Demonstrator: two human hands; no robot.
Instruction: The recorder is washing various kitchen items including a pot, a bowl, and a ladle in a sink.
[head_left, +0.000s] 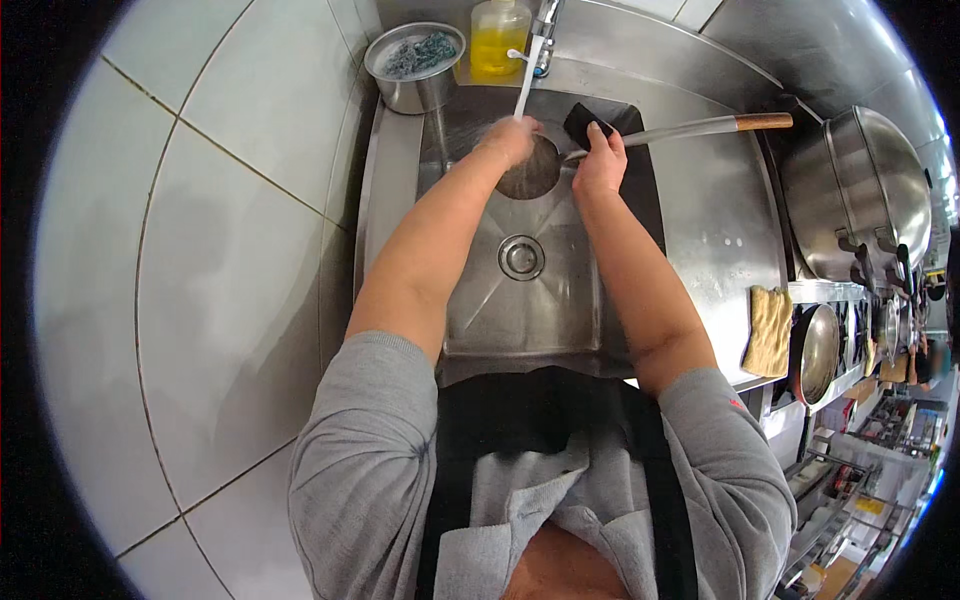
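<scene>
Water from the faucet (547, 30) runs onto my left hand (514, 142), which is at the rim of a round metal ladle or strainer (531, 169) over the steel sink (525, 315). Its fingers are blurred, so their hold cannot be told. My right hand (602, 161) pinches a black scrubbing pad (581, 126) between thumb and fingers. The utensil's long metal handle with a wooden end (705, 131) passes behind that hand and points right; whether the palm also touches it is hidden.
A steel pot holding a scouring pad (416, 97) stands at the sink's back left, beside a bottle of yellow liquid (499, 45). Tiled wall (232, 165) bounds the left. Rightward are a large lidded steel pot (862, 195), a tan cloth (767, 330) on the counter edge and a pan (817, 352).
</scene>
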